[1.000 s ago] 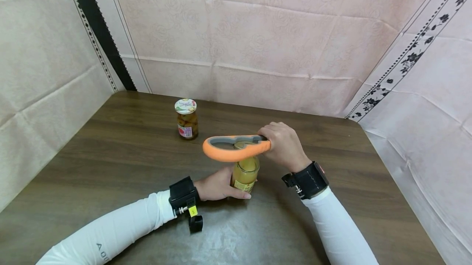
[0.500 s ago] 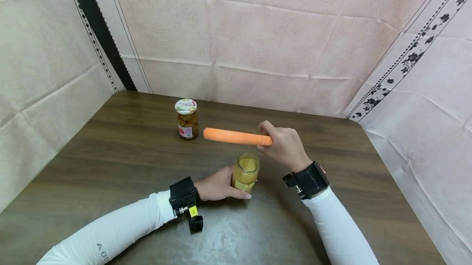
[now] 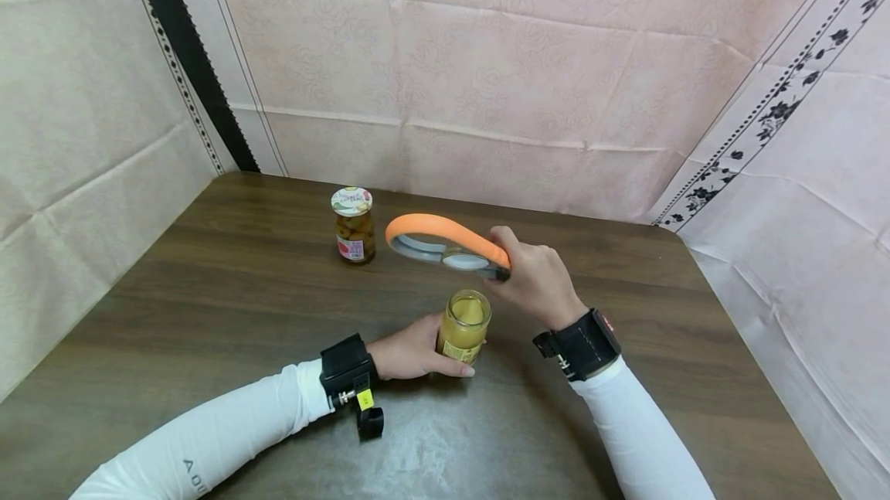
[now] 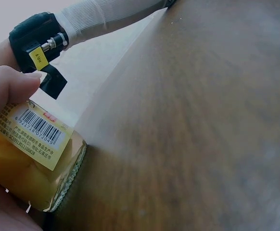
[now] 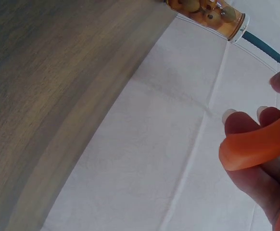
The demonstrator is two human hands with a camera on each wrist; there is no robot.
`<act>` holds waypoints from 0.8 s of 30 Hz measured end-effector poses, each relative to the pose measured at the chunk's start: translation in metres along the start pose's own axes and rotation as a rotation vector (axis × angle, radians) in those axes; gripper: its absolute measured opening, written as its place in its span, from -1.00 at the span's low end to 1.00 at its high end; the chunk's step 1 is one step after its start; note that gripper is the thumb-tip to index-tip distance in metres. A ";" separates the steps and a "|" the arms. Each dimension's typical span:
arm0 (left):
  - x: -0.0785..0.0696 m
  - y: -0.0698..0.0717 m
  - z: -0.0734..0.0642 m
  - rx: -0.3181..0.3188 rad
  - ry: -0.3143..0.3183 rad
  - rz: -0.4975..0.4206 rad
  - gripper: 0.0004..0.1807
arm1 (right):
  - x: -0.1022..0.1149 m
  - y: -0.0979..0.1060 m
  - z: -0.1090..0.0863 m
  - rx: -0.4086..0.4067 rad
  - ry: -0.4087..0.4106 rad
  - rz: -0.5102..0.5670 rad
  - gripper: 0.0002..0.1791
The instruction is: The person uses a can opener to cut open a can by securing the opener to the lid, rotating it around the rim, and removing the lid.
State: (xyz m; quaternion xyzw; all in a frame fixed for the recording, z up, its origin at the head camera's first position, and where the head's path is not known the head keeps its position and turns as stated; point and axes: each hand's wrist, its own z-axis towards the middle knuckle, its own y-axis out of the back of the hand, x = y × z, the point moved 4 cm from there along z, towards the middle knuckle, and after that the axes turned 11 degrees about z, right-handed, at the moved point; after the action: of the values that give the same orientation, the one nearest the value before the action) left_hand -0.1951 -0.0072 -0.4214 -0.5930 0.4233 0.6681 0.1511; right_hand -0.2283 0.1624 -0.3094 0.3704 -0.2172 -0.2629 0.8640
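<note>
My left hand (image 3: 417, 349) grips a glass jar (image 3: 464, 328) of yellow contents on the table, its mouth uncovered. In the left wrist view the thumb lies over the jar's label (image 4: 39, 134), which carries a barcode. Above and behind the jar, my right hand (image 3: 538, 277) holds an orange and grey jar opener (image 3: 445, 225) by one end, tilted so that its underside shows. A round lid (image 3: 466, 261) sits inside the opener's loop. In the right wrist view the fingers curl round the orange opener (image 5: 255, 148), part of which runs out of frame.
A second jar (image 3: 353, 226), with a patterned white lid and brown fruit, stands upright toward the back left of the wooden table (image 3: 278, 291). Pale cloth (image 3: 487, 67) hangs behind the table and along both sides.
The jar opener has risen off the jar's mouth, carrying the lid, and has turned to show its underside. My left hand and the jar have stayed in place.
</note>
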 end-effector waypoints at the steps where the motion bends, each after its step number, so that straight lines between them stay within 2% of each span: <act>1: 0.000 0.000 0.000 0.000 -0.001 0.000 -0.37 | 0.000 0.000 0.000 0.000 -0.002 0.002 -0.35; 13: 0.002 0.001 0.000 -0.006 -0.021 0.015 -0.35 | -0.001 -0.001 -0.003 -0.003 -0.058 -0.018 -0.19; 24: 0.000 0.001 0.000 -0.009 -0.025 0.005 -0.37 | -0.002 -0.004 -0.004 0.013 -0.052 -0.093 -0.09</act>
State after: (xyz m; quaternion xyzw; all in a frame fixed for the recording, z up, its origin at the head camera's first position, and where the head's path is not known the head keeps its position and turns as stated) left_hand -0.1953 -0.0077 -0.4211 -0.5840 0.4199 0.6779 0.1521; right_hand -0.2284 0.1639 -0.3152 0.3786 -0.2240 -0.3110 0.8425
